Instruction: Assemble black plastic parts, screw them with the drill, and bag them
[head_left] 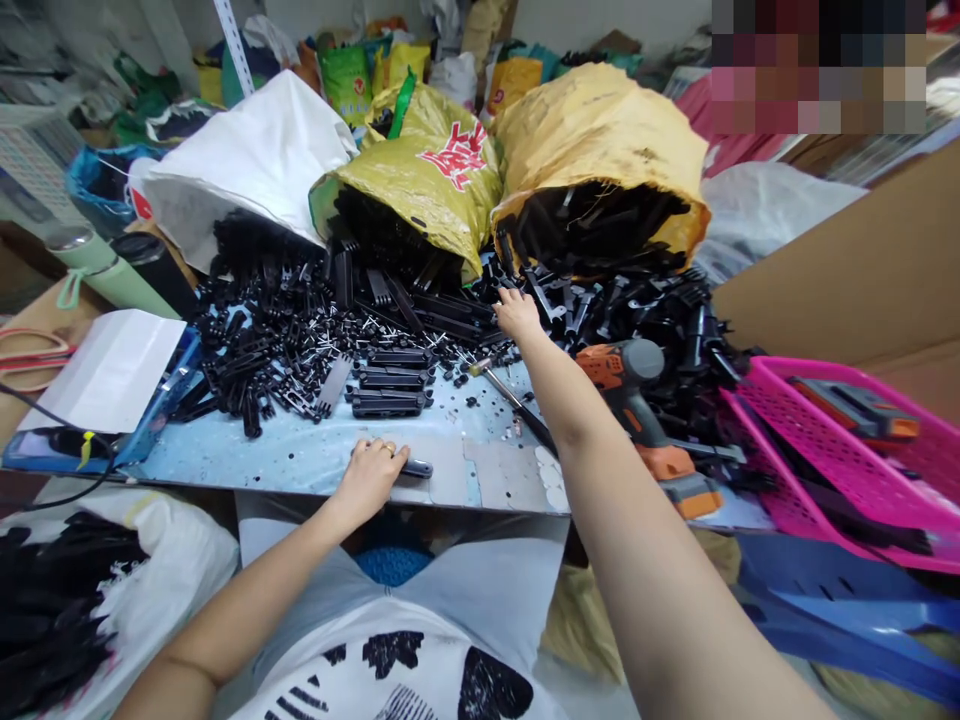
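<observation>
Black part [418,468] juts from curled left fingers [396,459].

The left arm [262,585] is bent at the elbow, its bare forearm angling inward to the left hand [371,472], which sits low and close to the body, back upward, fingers curled in. The right arm [622,490] stretches far forward, nearly straight, and the right hand [517,314] leads, back upward, fingers slightly bent.
</observation>
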